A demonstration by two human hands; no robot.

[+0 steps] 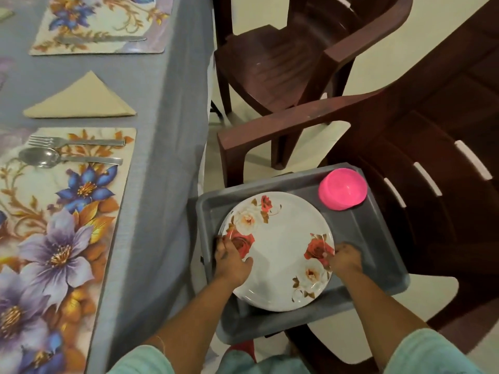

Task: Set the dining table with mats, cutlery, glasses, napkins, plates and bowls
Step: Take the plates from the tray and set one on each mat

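A white plate with red and cream roses [278, 249] lies on top of a small stack in a grey tray [378, 238] beside the table. My left hand [233, 261] grips the plate's left rim, thumb on top. My right hand [345, 259] grips its right rim. Pink bowls [342, 188] sit stacked in the tray's far right corner. On the table, the near floral mat [67, 225] carries a fork [78, 142] and a spoon [54, 157]. A folded beige napkin [81, 99] lies beyond it. The far mat [102, 25] holds a knife [100, 39].
A grey tablecloth [164, 117] hangs over the table edge at the left of the tray. Two dark brown plastic chairs, one [283, 58] farther off and one [432, 171] close by, stand to the right; the tray rests at the nearer one. Cream floor shows between them.
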